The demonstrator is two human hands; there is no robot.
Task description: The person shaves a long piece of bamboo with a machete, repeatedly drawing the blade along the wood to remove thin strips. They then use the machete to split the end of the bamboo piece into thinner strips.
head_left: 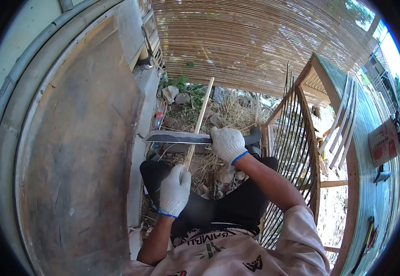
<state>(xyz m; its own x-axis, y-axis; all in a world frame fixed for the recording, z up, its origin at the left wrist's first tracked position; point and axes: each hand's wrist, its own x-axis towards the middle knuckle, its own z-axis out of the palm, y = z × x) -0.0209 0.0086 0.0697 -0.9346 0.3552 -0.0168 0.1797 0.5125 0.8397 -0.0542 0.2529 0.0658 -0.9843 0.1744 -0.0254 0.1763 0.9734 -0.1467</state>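
Gripping pale strip point(204, 106) near its lower end in left hand point(175, 192), gloved in white knit, fingers curled round and closed on it. Holding machete point(177, 137) in right hand point(228, 145), gloved to match, fist clenched just behind the blade, with dark curved handle end point(254, 136) poking out to the right of the fist. Pointing machete left, roughly level, across the strip, above and beyond the left hand. Cannot tell whether biting into the strip or only resting against it. Slanting strip up and away from the left hand, slightly rightward, to a free upper tip over the ground. Working above dark trousers point(227, 202), in pale printed shirt point(250, 255), with forearms bare. On the ground ahead: dry straw point(239, 110), green weeds point(179, 83), and near the left wall a bottle point(158, 118) with red on it. To the left, close by: large brown board point(82, 138), with grey pipe point(6, 106) curving past its outer side. At the back: slatted blind point(236, 41). To the right: wooden rack point(316, 193) with thin dark rods, next to greenish bench point(370, 184). Over the bench's near edge: several thin bent strips point(345, 115). Farther along it: red-and-white container point(383, 143) and, lower down, slim tools point(368, 241), too small to identify.
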